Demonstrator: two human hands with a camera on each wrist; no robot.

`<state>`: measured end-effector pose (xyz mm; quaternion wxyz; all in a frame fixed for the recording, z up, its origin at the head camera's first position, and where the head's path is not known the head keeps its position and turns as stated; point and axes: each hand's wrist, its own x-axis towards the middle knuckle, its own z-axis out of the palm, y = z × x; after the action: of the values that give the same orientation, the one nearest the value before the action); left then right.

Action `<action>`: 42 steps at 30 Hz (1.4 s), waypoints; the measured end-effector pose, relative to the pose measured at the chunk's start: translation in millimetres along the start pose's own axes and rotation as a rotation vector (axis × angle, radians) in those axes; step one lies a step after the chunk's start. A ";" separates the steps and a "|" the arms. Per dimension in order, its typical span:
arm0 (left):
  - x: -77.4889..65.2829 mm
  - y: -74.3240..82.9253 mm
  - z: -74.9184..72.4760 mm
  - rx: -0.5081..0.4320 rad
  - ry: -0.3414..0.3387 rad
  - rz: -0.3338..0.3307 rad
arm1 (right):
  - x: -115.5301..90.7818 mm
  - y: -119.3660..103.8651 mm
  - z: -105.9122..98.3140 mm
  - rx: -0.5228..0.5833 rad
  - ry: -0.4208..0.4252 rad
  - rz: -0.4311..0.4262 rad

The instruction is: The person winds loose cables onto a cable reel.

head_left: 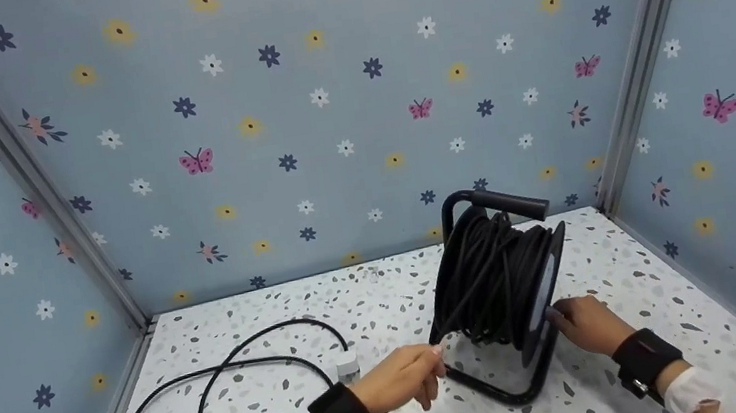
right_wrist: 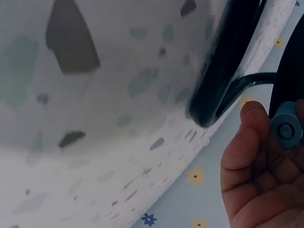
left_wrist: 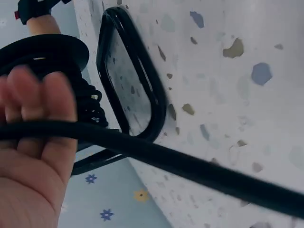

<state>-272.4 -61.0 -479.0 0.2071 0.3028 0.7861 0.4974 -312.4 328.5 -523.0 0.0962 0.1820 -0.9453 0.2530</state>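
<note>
A cable reel [head_left: 504, 281] wound with black cable stands tilted on its tubular frame [head_left: 510, 399]. My left hand [head_left: 399, 378] is at the reel's left side. In the left wrist view, the black cable [left_wrist: 175, 161] runs across the curled fingers of the left hand [left_wrist: 35, 142]; their tips are blurred. At the reel's right flange, my right hand [head_left: 590, 323] grips the small crank knob [right_wrist: 286, 126]. Seen from the right wrist, that knob is blue-grey and sits between the thumb and fingers of the right hand [right_wrist: 256, 175]. The reel's grip bar [head_left: 508, 203] is on top.
Loose loops of black cable [head_left: 218, 368] lie on the speckled tabletop [head_left: 381, 298] at the left. A white plug-like piece [head_left: 347, 364] is just beyond the left wrist. Flower-patterned panels [head_left: 354, 107] enclose the table at the back and both sides.
</note>
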 end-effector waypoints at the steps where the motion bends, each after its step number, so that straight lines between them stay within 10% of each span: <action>1: -2.4 -3.7 -1.5 -0.026 -0.022 -0.039 | -0.6 -0.5 1.1 0.004 -0.007 0.000; 7: -30.1 -34.8 -13.8 0.068 -0.174 -0.217 | -3.7 0.3 4.2 0.002 -0.041 0.012; 12: -53.6 -58.7 -29.9 0.035 -0.141 -0.294 | -5.7 1.3 3.7 0.007 -0.051 0.020; 16: -61.3 -65.0 -42.6 0.003 -0.100 -0.220 | -5.7 0.7 1.7 0.010 -0.033 0.000; 21: -61.3 -60.2 -42.8 0.181 -0.118 -0.098 | -5.1 -1.0 0.2 0.003 -0.025 0.001; 30: -51.4 -47.5 -15.7 0.349 -0.095 -0.042 | -8.1 -8.8 5.9 0.064 -0.060 -0.003; 42: -22.8 -21.7 -2.1 0.341 0.058 -0.014 | -20.0 -41.0 -1.7 0.163 -0.261 -0.035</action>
<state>-262.9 -84.9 -497.3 0.1334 0.3136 0.8669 0.3638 -277.8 302.3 -508.8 -0.0380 0.2372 -0.9227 0.3016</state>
